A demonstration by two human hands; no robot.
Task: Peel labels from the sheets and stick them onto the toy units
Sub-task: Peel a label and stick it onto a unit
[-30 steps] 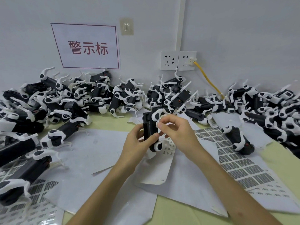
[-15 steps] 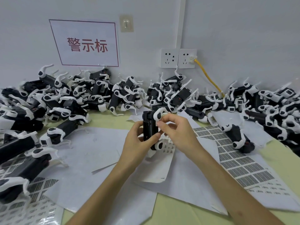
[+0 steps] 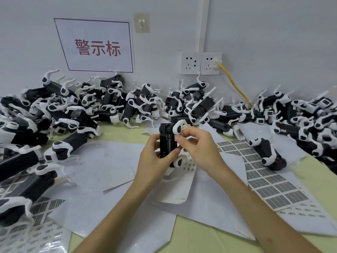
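A long pile of black-and-white toy units (image 3: 138,106) lies along the wall on the yellow-green table (image 3: 209,240). Label sheets (image 3: 269,181) cover the table in front of it. Above them the left hand (image 3: 155,161) grips one black toy unit (image 3: 167,141) upright. The right hand (image 3: 198,147) pinches a small white label (image 3: 176,137) against the unit's side.

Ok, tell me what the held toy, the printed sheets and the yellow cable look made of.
Toy unit in the left hand: likely moulded plastic, with a matte black body and smooth white legs that have a slight sheen.
Label sheets: thin glossy paper or film; the corners lift and curl.
Yellow cable: seemingly a smooth PVC or rubber sheath, bending freely.
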